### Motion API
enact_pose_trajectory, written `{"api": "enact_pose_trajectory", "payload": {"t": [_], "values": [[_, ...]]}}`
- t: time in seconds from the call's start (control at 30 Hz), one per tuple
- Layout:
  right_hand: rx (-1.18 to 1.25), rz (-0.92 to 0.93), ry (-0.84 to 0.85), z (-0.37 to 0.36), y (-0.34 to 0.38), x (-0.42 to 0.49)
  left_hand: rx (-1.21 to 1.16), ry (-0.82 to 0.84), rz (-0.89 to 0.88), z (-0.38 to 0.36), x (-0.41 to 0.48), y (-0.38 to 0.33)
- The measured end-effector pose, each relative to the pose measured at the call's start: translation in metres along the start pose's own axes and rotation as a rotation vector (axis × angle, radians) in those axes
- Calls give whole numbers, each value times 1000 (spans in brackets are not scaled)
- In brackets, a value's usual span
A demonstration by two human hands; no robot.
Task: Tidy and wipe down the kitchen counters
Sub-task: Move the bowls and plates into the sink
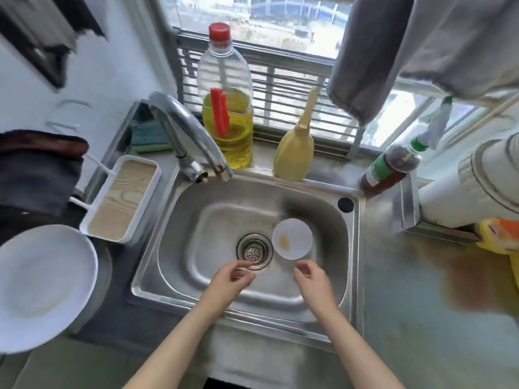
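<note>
Both my hands hover over the steel sink (pixel 348 248). My left hand (pixel 229 279) is just in front of the drain strainer (pixel 255 251), fingers loosely curled, holding nothing. My right hand (pixel 311 279) is to its right, fingers loosely curled and empty, just below a small white dish (pixel 292 238) with a yellowish smear that lies in the basin. A green sponge (pixel 150 136) sits behind the faucet (pixel 185 136) at the back left. A brown stain (pixel 466 279) spreads over the steel counter on the right.
A white plate (pixel 42 287) and a white tray with a wooden insert (pixel 123 197) stand left of the sink. On the sill are an oil bottle (pixel 226 108), a yellow squeeze bottle (pixel 295 147) and a dark sauce bottle (pixel 389 169). A grey cloth (pixel 421 51) hangs above.
</note>
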State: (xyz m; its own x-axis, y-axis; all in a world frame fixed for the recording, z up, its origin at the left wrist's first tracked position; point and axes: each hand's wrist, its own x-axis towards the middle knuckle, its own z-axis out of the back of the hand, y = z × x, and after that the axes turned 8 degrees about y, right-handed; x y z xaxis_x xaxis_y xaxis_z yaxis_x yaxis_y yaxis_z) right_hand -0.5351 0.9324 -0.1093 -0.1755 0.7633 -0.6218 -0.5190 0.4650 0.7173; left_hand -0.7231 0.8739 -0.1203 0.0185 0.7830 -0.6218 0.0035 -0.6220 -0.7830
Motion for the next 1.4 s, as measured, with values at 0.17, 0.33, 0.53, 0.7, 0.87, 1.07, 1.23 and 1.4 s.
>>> {"api": "enact_pose_trajectory", "payload": {"t": [0.17,0.33,0.53,0.7,0.87,1.07,1.23,1.4], "values": [[-72,88,174,-20,10,-18,-59,-230,-19,17,-68,12],[-159,159,349,-71,22,-35,-178,-534,-11,46,-136,39],[-307,270,525,-151,55,-54,-314,-743,30,87,-199,77],[-213,176,579,-230,88,-64,-372,-822,22,150,-223,101],[44,22,436,-306,123,-62,-394,-818,65,205,-246,125],[132,-68,391,-357,139,-51,-377,-726,95,239,-253,133],[183,-77,308,-350,133,-55,-337,-661,83,241,-244,139],[216,-35,194,-285,110,-71,-272,-597,14,238,-215,129]]}}
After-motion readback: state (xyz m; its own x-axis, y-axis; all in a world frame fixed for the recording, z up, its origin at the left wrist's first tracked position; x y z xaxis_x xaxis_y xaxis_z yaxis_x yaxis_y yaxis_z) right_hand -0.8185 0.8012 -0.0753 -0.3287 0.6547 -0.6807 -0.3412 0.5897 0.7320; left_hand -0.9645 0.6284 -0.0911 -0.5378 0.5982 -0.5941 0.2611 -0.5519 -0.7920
